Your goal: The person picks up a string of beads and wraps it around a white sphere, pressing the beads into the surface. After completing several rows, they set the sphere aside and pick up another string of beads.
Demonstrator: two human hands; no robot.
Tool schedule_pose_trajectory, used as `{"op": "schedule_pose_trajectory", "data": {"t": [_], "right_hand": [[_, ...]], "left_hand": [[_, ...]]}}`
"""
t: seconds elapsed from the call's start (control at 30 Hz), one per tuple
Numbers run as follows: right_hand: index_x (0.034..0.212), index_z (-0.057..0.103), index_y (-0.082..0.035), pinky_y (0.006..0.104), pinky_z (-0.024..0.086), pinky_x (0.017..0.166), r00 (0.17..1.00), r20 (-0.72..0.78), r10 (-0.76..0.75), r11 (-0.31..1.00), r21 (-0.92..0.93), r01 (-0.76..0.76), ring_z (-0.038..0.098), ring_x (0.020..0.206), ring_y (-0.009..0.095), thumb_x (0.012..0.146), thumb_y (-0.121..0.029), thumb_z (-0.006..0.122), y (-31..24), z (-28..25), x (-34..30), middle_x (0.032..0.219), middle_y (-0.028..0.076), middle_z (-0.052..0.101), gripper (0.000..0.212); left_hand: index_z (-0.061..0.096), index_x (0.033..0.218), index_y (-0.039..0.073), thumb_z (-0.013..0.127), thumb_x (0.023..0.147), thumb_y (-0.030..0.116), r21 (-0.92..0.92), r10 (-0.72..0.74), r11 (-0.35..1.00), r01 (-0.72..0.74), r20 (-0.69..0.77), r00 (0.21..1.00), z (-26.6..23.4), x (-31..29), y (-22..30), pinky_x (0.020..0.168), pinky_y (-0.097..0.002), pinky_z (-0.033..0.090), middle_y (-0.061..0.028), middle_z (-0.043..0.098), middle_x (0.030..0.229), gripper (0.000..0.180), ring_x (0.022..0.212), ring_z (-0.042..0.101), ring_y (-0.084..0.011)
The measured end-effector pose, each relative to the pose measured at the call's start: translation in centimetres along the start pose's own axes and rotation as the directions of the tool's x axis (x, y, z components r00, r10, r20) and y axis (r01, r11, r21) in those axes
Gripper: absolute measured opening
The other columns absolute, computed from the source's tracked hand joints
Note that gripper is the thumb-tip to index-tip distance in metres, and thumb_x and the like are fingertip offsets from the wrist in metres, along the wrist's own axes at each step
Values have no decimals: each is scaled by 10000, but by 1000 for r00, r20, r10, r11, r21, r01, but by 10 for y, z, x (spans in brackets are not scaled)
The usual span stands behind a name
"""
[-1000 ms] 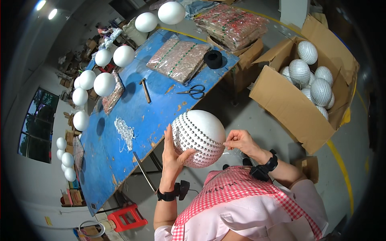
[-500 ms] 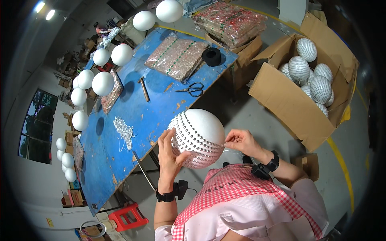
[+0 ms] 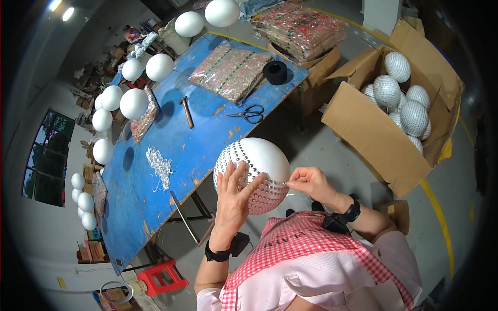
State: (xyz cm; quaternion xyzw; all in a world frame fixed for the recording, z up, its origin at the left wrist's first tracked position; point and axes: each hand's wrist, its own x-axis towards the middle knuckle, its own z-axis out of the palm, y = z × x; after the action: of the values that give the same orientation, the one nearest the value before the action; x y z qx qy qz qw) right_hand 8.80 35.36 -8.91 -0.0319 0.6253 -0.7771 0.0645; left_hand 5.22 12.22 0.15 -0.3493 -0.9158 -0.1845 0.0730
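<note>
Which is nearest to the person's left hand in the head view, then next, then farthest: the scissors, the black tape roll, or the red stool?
From the left hand:
1. Scissors, ahead on the blue table.
2. Red stool, down-left on the floor.
3. Black tape roll, at the table's far end.

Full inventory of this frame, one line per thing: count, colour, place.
held ball: 1, white, lower part covered in silver studs, between both hands
plain balls: about a dozen, white, along the table's far edge and beyond
studded balls: at least 6, silver, in the box
box: 1, brown cardboard, open, floor at right
table: 1, blue, worn, centre left
scissors: 1, black handles, on table
hammer: 1, wooden handle, on table
tape roll: 1, black, table corner
packets: a flat stack, reddish, on table; more behind
stool: 1, red, under table
left hand: flat on held ball
right hand: pinching at held ball's side
</note>
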Motion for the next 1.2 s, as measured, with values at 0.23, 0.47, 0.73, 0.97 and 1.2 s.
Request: {"op": "schedule_pose_trajectory", "data": {"t": [0.23,0.47,0.73,0.97,1.2], "right_hand": [[839,622,-34,189,419,502,961,117,252,954,135,-266,552,565,44,892,-186,670,2,-5,4,655,1,609,168],[837,599,-36,186,443,497,977,70,203,979,5,-204,564,577,44,904,-189,663,1,-8,5,685,8,623,179],[854,613,-42,193,438,509,999,13,-45,998,-33,46,553,596,40,893,-179,677,6,-8,-2,725,-5,628,156],[801,645,-30,191,435,530,975,202,93,993,49,-105,569,600,54,912,-215,662,2,-17,-6,685,4,637,216],[795,635,-31,198,444,513,955,205,216,976,-20,-216,570,573,57,934,-260,629,11,-18,1,674,19,651,268]], "left_hand": [[614,1268,330,601,699,-130,26,-22,999,22,0,1000,2,0,4,1116,-588,229,-102,432,1410,732,1370,330,-372],[619,1259,181,576,738,-135,-98,-105,990,100,-45,993,-2,5,4,1119,-581,226,-123,430,1425,611,1397,295,-372],[552,1310,113,648,814,-6,-260,-111,963,69,-148,983,-8,3,-6,1048,-466,400,-184,495,1356,519,1319,423,-380],[604,1275,267,791,718,111,-106,-53,993,48,-47,997,-5,4,-5,1056,-555,351,-226,374,1415,608,1338,326,-486],[604,1272,244,744,758,54,-36,-11,999,10,-26,1000,-5,3,-3,1104,-596,225,-255,339,1442,566,1363,312,-461]]}}
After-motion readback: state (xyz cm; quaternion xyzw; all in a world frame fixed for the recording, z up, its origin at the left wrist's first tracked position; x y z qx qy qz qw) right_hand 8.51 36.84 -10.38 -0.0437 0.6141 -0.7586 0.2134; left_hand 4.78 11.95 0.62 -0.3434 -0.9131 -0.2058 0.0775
